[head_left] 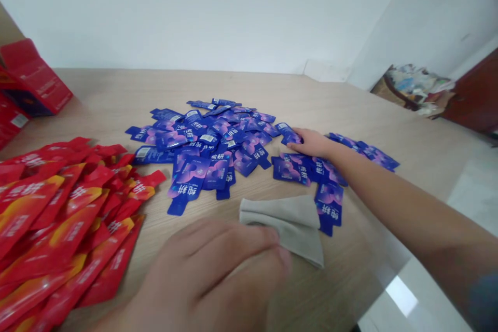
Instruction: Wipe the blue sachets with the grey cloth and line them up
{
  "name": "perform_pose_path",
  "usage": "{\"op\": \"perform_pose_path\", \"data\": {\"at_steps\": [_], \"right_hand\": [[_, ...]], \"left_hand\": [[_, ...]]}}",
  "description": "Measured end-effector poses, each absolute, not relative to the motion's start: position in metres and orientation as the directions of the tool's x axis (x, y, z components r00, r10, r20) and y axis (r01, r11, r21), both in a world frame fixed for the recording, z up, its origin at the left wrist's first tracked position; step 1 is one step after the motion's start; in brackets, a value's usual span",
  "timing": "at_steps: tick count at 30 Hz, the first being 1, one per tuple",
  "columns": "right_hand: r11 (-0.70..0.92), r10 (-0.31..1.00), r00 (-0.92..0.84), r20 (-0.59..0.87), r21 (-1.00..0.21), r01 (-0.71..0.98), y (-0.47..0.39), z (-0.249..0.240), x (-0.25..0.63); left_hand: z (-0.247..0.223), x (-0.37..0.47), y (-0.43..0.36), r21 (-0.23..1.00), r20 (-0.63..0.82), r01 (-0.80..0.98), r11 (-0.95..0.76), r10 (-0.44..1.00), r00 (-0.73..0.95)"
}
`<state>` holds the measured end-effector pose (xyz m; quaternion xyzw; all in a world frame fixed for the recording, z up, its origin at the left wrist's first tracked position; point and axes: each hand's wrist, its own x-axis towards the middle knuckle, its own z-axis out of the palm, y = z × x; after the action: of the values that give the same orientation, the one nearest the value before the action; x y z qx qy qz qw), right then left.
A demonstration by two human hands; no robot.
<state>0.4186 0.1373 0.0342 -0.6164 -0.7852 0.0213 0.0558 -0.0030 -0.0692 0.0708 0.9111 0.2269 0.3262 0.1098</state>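
My left hand [218, 270] is close to the camera, slightly blurred, with its fingers curled and thumb pressed in. It pinches the near edge of a small grey-beige cloth pouch [299, 228], whose open mouth faces left. Farther off, my right hand [311, 142] reaches in from the right with its fingers closed on a blue sachet [286, 132]. Below that hand, several more blue sachets [291, 168] lie overlapping, and one sachet [330, 205] sits partly behind the pouch. A wide pile of blue and purple sachets [210, 137] spreads to the left of my right hand.
A heap of red sachets [70, 218] covers the near left of the wooden table [155, 88]. Red boxes [35, 80] stand at the far left. More blue sachets [365, 150] lie beyond my right forearm. A filled container [412, 88] stands past the table's right edge.
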Motion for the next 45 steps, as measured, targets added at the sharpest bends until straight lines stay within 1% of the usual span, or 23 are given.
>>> {"op": "perform_pose_path", "data": {"at_steps": [2, 4, 5, 7, 10, 14, 18, 22, 24, 26, 28, 29, 31, 33, 37, 39, 45], "right_hand": [[0.233, 0.972, -0.226, 0.07, -0.122, 0.965, 0.142, 0.033, 0.413], [0.23, 0.972, -0.221, 0.078, -0.145, 0.962, 0.147, 0.03, 0.404], [0.226, 0.973, -0.216, 0.082, -0.156, 0.961, 0.15, 0.027, 0.398], [0.213, 0.976, -0.199, 0.091, -0.176, 0.961, 0.156, 0.022, 0.384], [0.211, 0.976, -0.195, 0.095, -0.211, 0.954, 0.168, 0.016, 0.359], [0.252, 0.966, -0.226, 0.126, -0.266, 0.931, 0.173, 0.022, 0.346], [0.249, 0.964, -0.212, 0.161, -0.265, 0.931, 0.147, 0.039, 0.365], [0.27, 0.963, -0.262, 0.067, -0.237, 0.933, 0.087, 0.048, 0.403], [0.257, 0.965, -0.261, 0.004, -0.202, 0.945, 0.052, 0.045, 0.422], [0.232, 0.97, -0.238, -0.052, -0.097, 0.968, 0.02, 0.038, 0.436], [0.197, 0.979, -0.198, -0.057, -0.021, 0.98, -0.004, 0.029, 0.443], [0.184, 0.982, -0.184, -0.048, -0.013, 0.983, -0.013, 0.025, 0.444], [0.164, 0.986, -0.165, -0.011, -0.042, 0.986, -0.023, 0.017, 0.439], [0.155, 0.987, -0.149, 0.059, -0.103, 0.983, -0.024, 0.01, 0.429], [0.198, 0.967, -0.152, 0.204, -0.228, 0.953, -0.013, -0.002, 0.405], [0.227, 0.96, -0.168, 0.224, -0.266, 0.937, -0.003, -0.007, 0.394], [0.281, 0.948, -0.214, 0.237, -0.301, 0.911, 0.048, -0.015, 0.365]], "left_hand": [[0.063, 0.014, -0.058, 0.245, 0.528, 0.338, -0.909, 0.417, 0.74], [0.049, 0.022, -0.05, 0.204, 0.44, 0.37, -0.906, 0.423, 0.793], [0.042, 0.023, -0.047, 0.207, 0.38, 0.396, -0.895, 0.446, 0.81], [0.032, 0.022, -0.044, 0.26, 0.282, 0.421, -0.869, 0.486, 0.827], [0.027, 0.019, -0.042, 0.336, 0.218, 0.42, -0.843, 0.503, 0.836], [0.029, 0.019, -0.043, 0.341, 0.229, 0.415, -0.843, 0.503, 0.833], [0.028, 0.019, -0.043, 0.337, 0.215, 0.426, -0.839, 0.509, 0.833], [0.028, 0.019, -0.043, 0.329, 0.2, 0.428, -0.842, 0.505, 0.84], [0.028, 0.019, -0.043, 0.333, 0.2, 0.429, -0.84, 0.507, 0.838], [0.029, 0.019, -0.042, 0.335, 0.203, 0.426, -0.84, 0.506, 0.838], [0.028, 0.02, -0.042, 0.329, 0.205, 0.424, -0.844, 0.502, 0.84], [0.028, 0.02, -0.041, 0.325, 0.205, 0.423, -0.846, 0.499, 0.842], [0.027, 0.019, -0.041, 0.321, 0.205, 0.422, -0.848, 0.497, 0.843], [0.025, 0.019, -0.04, 0.317, 0.214, 0.413, -0.854, 0.489, 0.846], [0.024, 0.019, -0.039, 0.299, 0.23, 0.402, -0.866, 0.474, 0.85], [0.024, 0.019, -0.04, 0.293, 0.231, 0.397, -0.87, 0.468, 0.853], [0.023, 0.018, -0.041, 0.278, 0.254, 0.396, -0.875, 0.464, 0.848]]}}
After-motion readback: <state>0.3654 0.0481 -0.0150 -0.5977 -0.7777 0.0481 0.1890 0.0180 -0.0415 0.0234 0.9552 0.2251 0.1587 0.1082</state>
